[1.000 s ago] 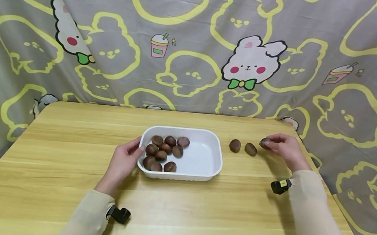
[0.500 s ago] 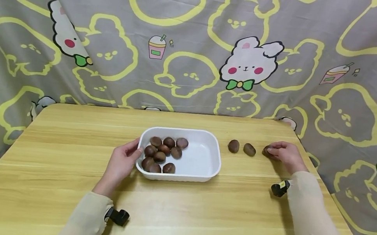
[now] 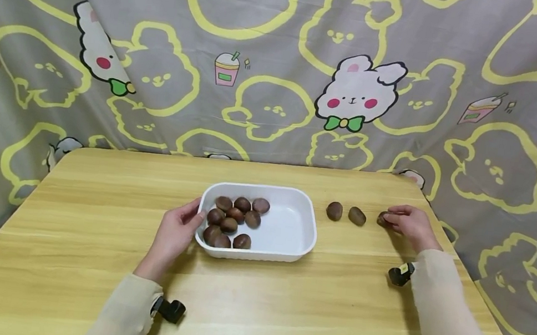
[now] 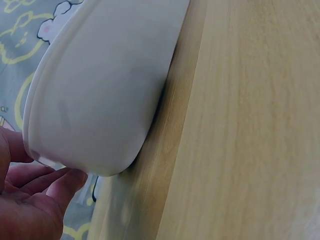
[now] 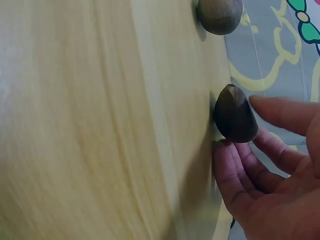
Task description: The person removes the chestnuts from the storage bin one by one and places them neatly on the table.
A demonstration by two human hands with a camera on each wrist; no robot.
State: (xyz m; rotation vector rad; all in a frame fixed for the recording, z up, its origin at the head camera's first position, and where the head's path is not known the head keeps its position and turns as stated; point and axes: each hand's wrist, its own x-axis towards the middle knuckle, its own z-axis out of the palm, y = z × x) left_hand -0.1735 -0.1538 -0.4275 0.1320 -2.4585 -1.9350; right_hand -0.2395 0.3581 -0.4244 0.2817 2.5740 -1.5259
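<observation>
Right hand [image 3: 408, 225] narrow here, thumb and fingertips closing around a single chestnut [image 5: 234, 117] at the table's right side! Over to the left hand [image 3: 178, 227], and it grips the white dish [image 3: 287, 230] by its left end, thumb at the rim. The count: ten chestnuts [image 3: 228, 225] bunched in the dish's left part, two more chestnuts [image 3: 357, 216] between dish and right hand, one at the fingertips.

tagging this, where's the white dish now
In the head view, the white dish sits just below mid-picture, the left hand at its left end, loose chestnuts to its right.
</observation>
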